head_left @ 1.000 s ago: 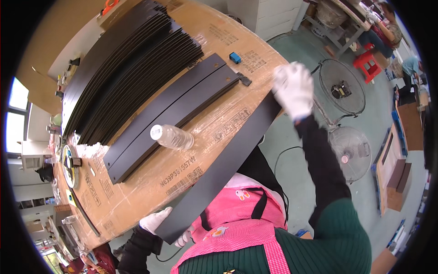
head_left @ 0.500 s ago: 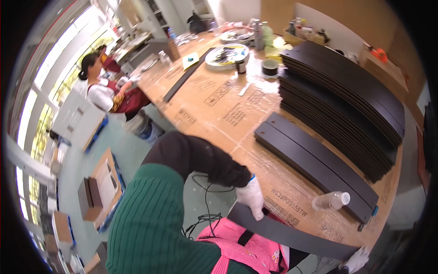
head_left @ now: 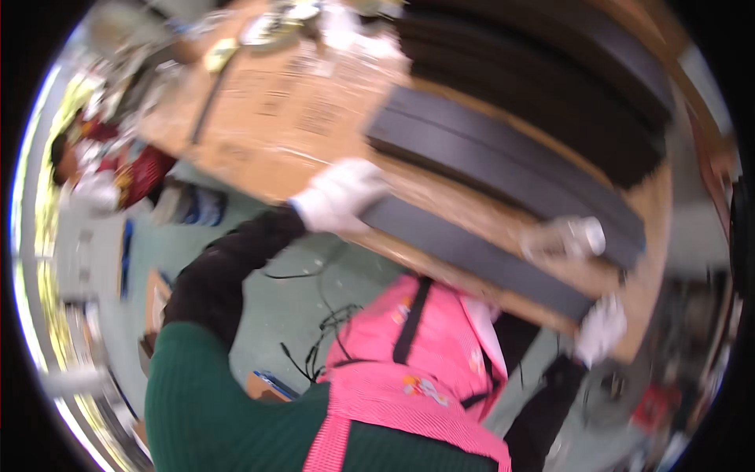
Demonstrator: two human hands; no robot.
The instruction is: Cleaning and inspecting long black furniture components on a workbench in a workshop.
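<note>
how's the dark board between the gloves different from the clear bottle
The board is dark and opaque; the bottle is clear.
The board is long and flat; the bottle is short and rounded.
The board has the left hand and right hand at its ends; the bottle has neither on it.
Both are nearer the person than the tall stack.

Daylight glares from tall, white-framed windows [head_left: 46, 263] bent along the left rim; pale shine streaks the film-wrapped brown cardboard tabletop [head_left: 263, 149]. Motion blur softens the long, flat, dark grey board [head_left: 476, 250]. Black fisheye vignetting swallows the corners.
</note>
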